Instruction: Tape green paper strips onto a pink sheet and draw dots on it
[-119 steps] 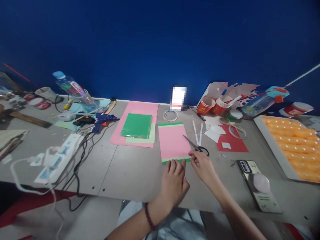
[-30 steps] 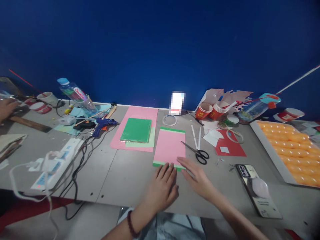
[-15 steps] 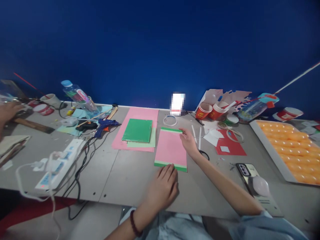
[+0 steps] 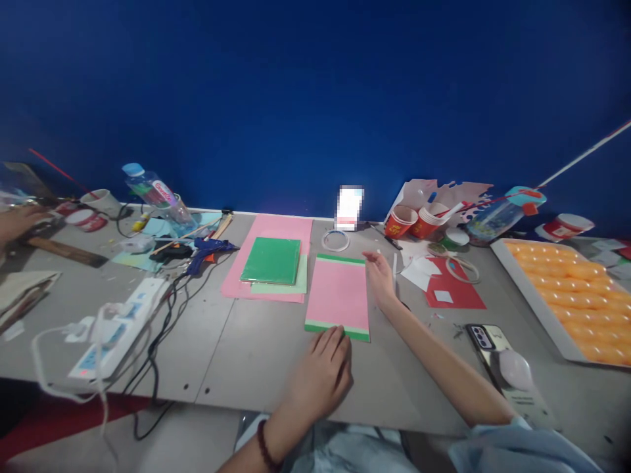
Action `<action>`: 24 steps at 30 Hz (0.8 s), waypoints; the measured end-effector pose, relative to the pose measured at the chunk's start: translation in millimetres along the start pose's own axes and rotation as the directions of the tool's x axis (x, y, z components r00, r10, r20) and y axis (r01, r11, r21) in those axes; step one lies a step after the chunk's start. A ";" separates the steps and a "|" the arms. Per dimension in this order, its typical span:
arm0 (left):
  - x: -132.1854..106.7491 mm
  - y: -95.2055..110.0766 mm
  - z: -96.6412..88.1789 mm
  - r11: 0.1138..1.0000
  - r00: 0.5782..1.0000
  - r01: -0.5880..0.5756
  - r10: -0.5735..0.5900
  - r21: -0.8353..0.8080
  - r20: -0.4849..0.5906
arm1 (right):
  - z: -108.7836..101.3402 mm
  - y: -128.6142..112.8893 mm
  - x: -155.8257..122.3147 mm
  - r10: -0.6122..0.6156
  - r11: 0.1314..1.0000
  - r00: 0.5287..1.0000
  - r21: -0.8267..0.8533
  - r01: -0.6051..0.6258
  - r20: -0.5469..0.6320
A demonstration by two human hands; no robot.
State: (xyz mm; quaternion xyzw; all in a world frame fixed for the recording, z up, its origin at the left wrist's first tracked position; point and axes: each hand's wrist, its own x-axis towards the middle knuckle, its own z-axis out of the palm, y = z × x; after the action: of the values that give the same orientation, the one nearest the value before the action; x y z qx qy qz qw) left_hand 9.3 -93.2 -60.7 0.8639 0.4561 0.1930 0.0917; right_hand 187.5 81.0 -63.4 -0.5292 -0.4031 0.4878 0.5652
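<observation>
A pink sheet on a green card (image 4: 338, 295) lies on the grey table (image 4: 256, 341) in front of me. My left hand (image 4: 323, 374) rests flat, fingers stretched out, with its fingertips at the card's near green edge. My right hand (image 4: 382, 276) is past the card's far right corner. Its fingers are pinched on a thin white paper strip, whose end (image 4: 378, 251) pokes up above them. A second white strip (image 4: 395, 264) lies just right of that hand. The scissors are mostly hidden under my right forearm.
A green pad (image 4: 272, 261) lies on a large pink sheet (image 4: 276, 226) to the left. Also about: tape ring (image 4: 335, 240), red cups (image 4: 411, 222), red paper (image 4: 453, 289), phone (image 4: 497, 355), tray of orange balls (image 4: 572, 276), glue gun (image 4: 207, 248), power strip (image 4: 118, 322). Another person's hand (image 4: 17, 220) shows far left.
My right hand left the card's near edge, reached forward past its far right corner and closed on a white strip. My left hand stayed at the near edge. The card shifted slightly left.
</observation>
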 end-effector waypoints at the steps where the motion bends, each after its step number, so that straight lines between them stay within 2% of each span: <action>1: 0.0 0.0 0.4 1.000 1.000 0.009 -0.009 -0.005 0.003 | -1.8 -1.7 -8.1 -0.018 1.000 1.000 -0.008 0.018 0.002; 2: 0.1 0.0 0.6 1.000 1.000 0.014 -0.014 -0.010 0.008 | -3.0 -3.1 -18.0 -0.027 1.000 0.999 -0.014 0.028 0.039; 3: 0.2 -0.1 0.7 1.000 1.000 0.015 -0.014 -0.015 0.015 | -3.8 -3.9 -28.2 0.010 1.000 0.983 -0.017 -0.007 0.184; 4: 0.5 -0.3 0.5 1.000 1.000 0.011 -0.011 -0.019 0.026 | -4.6 -4.0 -37.4 0.089 0.996 0.930 -0.002 -0.095 0.356; 5: 0.7 -0.6 0.2 1.000 0.999 0.006 -0.006 -0.020 0.037 | -5.6 -3.3 -44.3 0.149 0.986 0.879 0.003 -0.168 0.453; 6: 1.0 -1.0 -0.3 1.000 0.999 0.001 -0.001 -0.018 0.048 | -7.4 -1.8 -48.0 0.174 0.982 0.859 -0.018 -0.189 0.481; 7: 1.3 -1.3 -0.8 1.000 0.998 -0.003 0.004 -0.016 0.060 | -10.0 0.0 -48.4 0.159 0.987 0.884 -0.049 -0.153 0.441; 9: 1.7 -1.7 -1.8 1.000 0.997 -0.004 0.005 -0.013 0.075 | -17.4 3.8 -41.2 0.028 0.982 0.977 -0.187 0.012 0.211; 11: 1.9 -1.8 -2.2 1.000 0.996 0.003 -0.002 -0.016 0.086 | -25.2 5.4 -31.1 -0.062 0.958 0.995 -0.277 0.080 0.073; 13: 1.8 -1.9 -1.9 1.000 0.995 0.010 -0.007 -0.027 0.097 | -28.6 3.8 -27.4 -0.100 0.940 0.994 -0.323 0.107 0.038; 15: 1.3 -2.2 -0.9 0.999 0.994 0.012 -0.008 -0.038 0.107 | -25.1 -0.2 -34.0 -0.143 0.907 0.983 -0.381 0.176 0.113; 16: 1.0 -2.4 -0.1 0.999 0.994 0.011 -0.007 -0.042 0.109 | -20.7 -2.3 -40.3 -0.183 0.854 0.957 -0.445 0.269 0.227; 18: 0.3 -3.2 1.4 0.999 0.994 0.023 -0.018 -0.045 0.104 | -9.0 -5.4 -53.9 -0.192 0.685 0.841 -0.545 0.484 0.505; 20: -0.3 -3.9 2.7 0.998 0.994 0.052 -0.047 -0.043 0.102 | 2.2 -5.7 -62.4 -0.108 0.513 0.736 -0.597 0.617 0.668; 21: -0.4 -4.2 2.9 0.997 0.992 0.065 -0.061 -0.041 0.107 | 5.9 -4.8 -63.0 -0.065 0.446 0.705 -0.612 0.654 0.706; 22: -0.4 -4.4 2.9 0.996 0.991 0.077 -0.072 -0.038 0.115 | 7.7 -3.5 -61.1 -0.034 0.390 0.696 -0.632 0.670 0.717; 24: 0.0 -4.2 1.8 0.996 0.987 0.089 -0.084 -0.029 0.135 | 4.9 0.1 -51.4 -0.016 0.296 0.738 -0.702 0.648 0.674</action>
State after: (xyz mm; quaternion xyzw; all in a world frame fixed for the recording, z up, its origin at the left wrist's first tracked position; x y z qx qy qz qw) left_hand 6.8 -90.8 -63.7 0.8526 0.4825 0.1383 0.1453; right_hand 172.6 31.7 -59.8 -0.4805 -0.8507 0.1722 0.1255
